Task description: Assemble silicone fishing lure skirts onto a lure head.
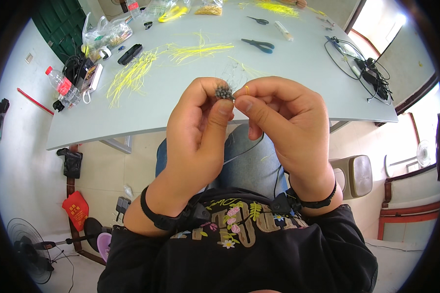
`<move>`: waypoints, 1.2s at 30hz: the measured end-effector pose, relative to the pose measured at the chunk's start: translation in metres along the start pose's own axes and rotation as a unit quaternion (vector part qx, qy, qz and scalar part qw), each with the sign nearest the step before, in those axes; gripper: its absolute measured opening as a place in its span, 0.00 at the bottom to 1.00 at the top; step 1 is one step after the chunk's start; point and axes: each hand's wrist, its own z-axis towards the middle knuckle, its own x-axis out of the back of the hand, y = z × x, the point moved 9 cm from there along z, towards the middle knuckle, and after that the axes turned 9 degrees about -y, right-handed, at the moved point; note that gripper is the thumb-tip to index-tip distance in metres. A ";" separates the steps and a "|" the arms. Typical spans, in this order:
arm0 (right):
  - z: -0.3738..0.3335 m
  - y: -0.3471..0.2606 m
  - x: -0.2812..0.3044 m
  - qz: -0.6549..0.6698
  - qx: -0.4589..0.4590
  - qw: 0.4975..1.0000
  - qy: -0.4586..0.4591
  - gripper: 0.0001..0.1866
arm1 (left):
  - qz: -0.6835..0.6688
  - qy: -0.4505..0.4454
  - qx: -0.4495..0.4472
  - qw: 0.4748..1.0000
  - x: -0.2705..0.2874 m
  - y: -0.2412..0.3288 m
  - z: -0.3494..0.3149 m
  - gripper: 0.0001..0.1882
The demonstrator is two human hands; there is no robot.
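Note:
In front of me, over the near table edge, my left hand pinches a tight cluster of small dark grey beads between thumb and forefinger. Fine thin wires stick up from the cluster in a loose tangle. My right hand is closed in a pinch right beside the cluster. A thin yellow strand loops up at its forefinger, and its lower end is hidden by the fingers. Both sets of fingertips nearly meet at the cluster's right side.
On the grey table lie yellow strands, pliers, small scissors, a clear tube and a black case. A bottle and power bank stand left; tangled black cables lie right.

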 end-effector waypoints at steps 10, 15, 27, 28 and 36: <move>0.001 -0.009 0.012 -0.059 0.029 0.996 0.057 0.04 | 0.010 0.013 0.009 1.000 0.004 -0.004 0.001 0.07; 0.004 -0.012 0.021 -0.104 0.028 0.992 0.059 0.06 | -0.002 0.016 -0.001 1.000 0.006 -0.008 0.002 0.07; 0.037 -0.021 0.091 -0.126 0.070 0.979 0.146 0.13 | -0.036 0.068 0.050 0.996 0.039 -0.037 0.003 0.08; 0.049 -0.011 0.096 -0.150 0.043 0.981 0.113 0.13 | -0.023 0.070 0.050 0.996 0.042 -0.035 0.003 0.08; 0.137 0.065 0.133 -0.294 -0.107 0.949 -0.044 0.11 | -0.028 0.082 0.065 0.994 0.058 -0.041 0.002 0.07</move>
